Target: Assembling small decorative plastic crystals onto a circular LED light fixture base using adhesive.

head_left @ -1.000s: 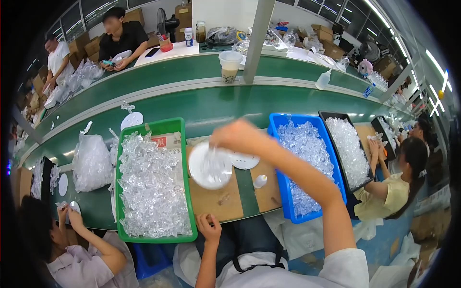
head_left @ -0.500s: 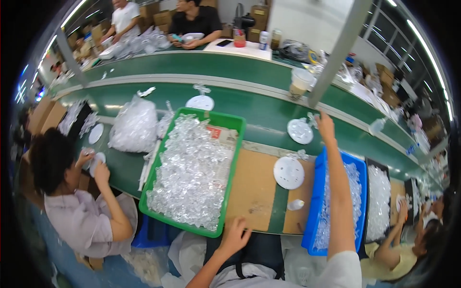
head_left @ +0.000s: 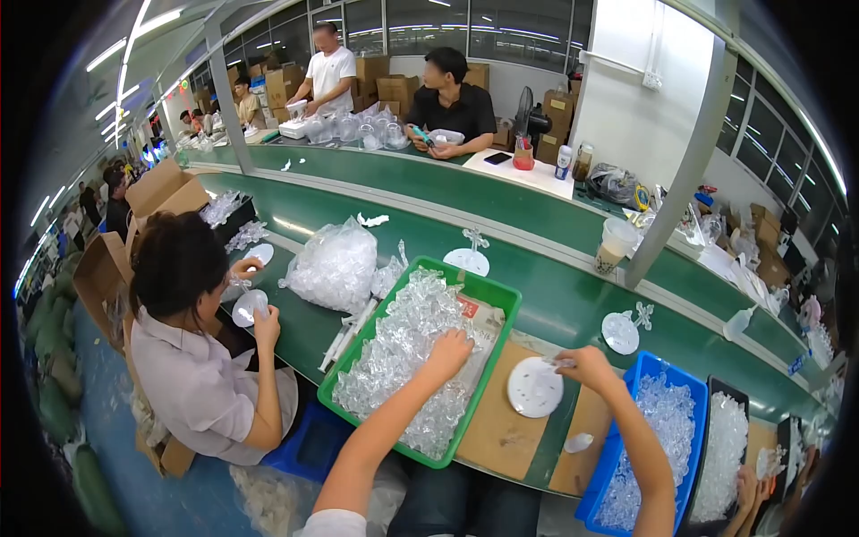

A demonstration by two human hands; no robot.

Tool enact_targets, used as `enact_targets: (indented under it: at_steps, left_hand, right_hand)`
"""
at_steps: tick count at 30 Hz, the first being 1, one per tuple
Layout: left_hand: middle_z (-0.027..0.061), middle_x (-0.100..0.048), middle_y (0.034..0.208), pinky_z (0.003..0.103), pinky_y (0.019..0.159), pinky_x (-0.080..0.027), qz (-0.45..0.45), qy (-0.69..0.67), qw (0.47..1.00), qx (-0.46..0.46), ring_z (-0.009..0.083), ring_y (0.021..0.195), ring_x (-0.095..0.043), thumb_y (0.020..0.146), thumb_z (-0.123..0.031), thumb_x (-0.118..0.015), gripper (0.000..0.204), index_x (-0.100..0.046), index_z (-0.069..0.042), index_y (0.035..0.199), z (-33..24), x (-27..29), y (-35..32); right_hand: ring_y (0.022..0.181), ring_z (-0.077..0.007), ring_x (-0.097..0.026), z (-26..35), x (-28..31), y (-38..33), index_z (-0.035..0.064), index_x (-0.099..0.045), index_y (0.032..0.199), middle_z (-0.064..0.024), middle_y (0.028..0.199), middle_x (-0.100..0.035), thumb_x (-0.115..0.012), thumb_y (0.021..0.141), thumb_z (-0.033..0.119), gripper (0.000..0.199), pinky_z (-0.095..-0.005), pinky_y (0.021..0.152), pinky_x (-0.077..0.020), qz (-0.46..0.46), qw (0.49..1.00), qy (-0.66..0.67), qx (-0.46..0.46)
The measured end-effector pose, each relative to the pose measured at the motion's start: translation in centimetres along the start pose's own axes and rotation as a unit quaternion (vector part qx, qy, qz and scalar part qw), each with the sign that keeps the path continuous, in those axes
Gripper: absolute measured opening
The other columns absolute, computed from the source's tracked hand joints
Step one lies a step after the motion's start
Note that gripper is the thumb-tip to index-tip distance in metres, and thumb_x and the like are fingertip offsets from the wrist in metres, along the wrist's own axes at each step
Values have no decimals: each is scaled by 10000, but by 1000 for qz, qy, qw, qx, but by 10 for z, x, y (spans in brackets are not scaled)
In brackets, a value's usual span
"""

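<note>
My left hand (head_left: 450, 351) is over the green tray (head_left: 329, 392), fingers curled together at the top of the heap of clear plastic pieces (head_left: 394, 358); what they grip is hidden. My right hand (head_left: 588, 369) pinches a clear plastic piece (head_left: 564, 362) at the right edge of a round white disc (head_left: 528, 401). That disc lies on brown cardboard (head_left: 501, 443) between the green tray and a blue tray (head_left: 701, 394). More clear pieces fill the blue tray. Farther back, another white disc (head_left: 617, 333) has a clear piece attached at its edge.
A small whitish translucent item (head_left: 579, 442) lies near the front edge. Behind the green tray are a third disc (head_left: 465, 261) and a bulging clear bag (head_left: 331, 266). A drink cup (head_left: 616, 245) stands by a metal post (head_left: 682, 152). At left, a co-worker (head_left: 210, 358) handles a disc.
The view has swung up and left. My left hand has moved from the table's front edge into the green tray. My right hand has come back from the far disc to the near one.
</note>
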State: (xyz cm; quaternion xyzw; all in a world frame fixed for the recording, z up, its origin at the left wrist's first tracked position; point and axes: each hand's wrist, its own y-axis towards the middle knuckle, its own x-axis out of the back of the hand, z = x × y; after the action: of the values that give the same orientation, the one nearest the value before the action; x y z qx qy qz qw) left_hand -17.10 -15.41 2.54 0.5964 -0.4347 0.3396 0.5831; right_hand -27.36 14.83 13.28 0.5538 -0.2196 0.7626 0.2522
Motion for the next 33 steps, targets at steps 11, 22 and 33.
enact_targets:
  at_steps: [11, 22, 33]
  left_hand:
    - [106, -671, 867, 219, 520, -453, 40, -690, 691, 212, 118, 593, -590, 913, -207, -543, 229, -599, -4, 1004, -52, 136, -23]
    - [84, -622, 835, 211, 548, -470, 36, -770, 588, 244, 115, 651, -596, 927, -113, -518, 248, -446, -5, 1138, -170, 131, -81]
    - [142, -617, 994, 268, 698, -501, 76, -738, 628, 236, 219, 852, -624, 926, -76, -490, 247, -531, 35, 1143, -193, 95, -76]
  right_hand:
    - [910, -204, -634, 82, 37, -56, 59, -587, 1153, -103, 1059, -637, -670, 801, 178, 380, -305, 756, -512, -157, 927, 339, -6]
    - [803, -101, -587, 144, -20, -118, 29, -597, 1065, -37, 873, -637, -682, 808, 158, 300, -239, 682, -462, -158, 867, 455, -124]
    - [852, -136, -620, 125, -46, -135, -19, -565, 1039, -75, 918, -648, -673, 802, 59, 272, -257, 755, -503, -220, 765, 568, -210]
